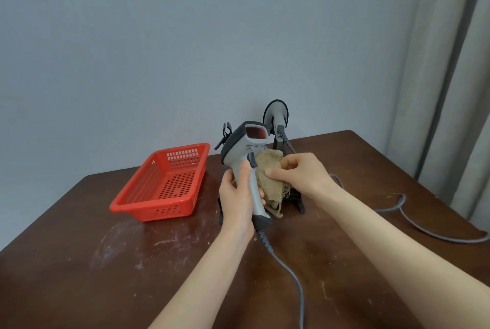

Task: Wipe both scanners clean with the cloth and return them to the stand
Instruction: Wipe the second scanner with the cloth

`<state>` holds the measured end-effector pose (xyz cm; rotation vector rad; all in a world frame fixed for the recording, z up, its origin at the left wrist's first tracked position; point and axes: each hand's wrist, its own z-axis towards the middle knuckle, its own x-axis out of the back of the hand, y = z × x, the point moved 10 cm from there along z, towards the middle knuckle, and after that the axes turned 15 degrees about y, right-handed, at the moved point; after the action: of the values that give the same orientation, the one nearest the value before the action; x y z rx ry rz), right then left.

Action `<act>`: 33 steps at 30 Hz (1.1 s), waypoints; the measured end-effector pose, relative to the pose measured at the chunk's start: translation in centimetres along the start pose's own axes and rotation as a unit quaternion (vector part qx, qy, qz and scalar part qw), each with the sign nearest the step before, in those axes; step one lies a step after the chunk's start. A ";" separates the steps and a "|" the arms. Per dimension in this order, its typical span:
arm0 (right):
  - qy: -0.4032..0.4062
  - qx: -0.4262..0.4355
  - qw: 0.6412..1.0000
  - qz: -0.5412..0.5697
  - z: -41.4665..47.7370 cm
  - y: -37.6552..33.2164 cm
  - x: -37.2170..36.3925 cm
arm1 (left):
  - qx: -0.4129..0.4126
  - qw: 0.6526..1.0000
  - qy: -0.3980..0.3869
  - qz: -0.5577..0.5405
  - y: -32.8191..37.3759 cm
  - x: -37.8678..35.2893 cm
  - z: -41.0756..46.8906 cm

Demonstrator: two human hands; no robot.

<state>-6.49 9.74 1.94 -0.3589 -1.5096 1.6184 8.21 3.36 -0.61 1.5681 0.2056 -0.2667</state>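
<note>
Head view: left hand (238, 197) is gripping the grey scanner (236, 148) by its handle, upright, window facing the camera, raised over the table (106, 275) near its far edge. Beside it, right hand (301, 172) is pinching the tan cloth (268, 169) against the handle's right side. Just behind, second scanner (276, 117) is sitting in the black stand (299, 202) at the far edge. Toward the far left corner, red basket (159, 197) is sitting with only its perforated floor showing inside. Scuffed wood is spreading toward the near left corner. One grey cable (291, 275) is trailing to the near edge, another cable (424, 230) toward the right edge.
</note>
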 end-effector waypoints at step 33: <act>0.085 0.272 0.957 -0.053 -2.8 -9.0 0.7 | -0.018 0.998 -0.020 0.065 -0.7 0.9 -0.3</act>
<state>-1.37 11.13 9.74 -0.1022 -0.8897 1.7849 8.88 3.68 -1.51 1.5330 0.0761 -0.1919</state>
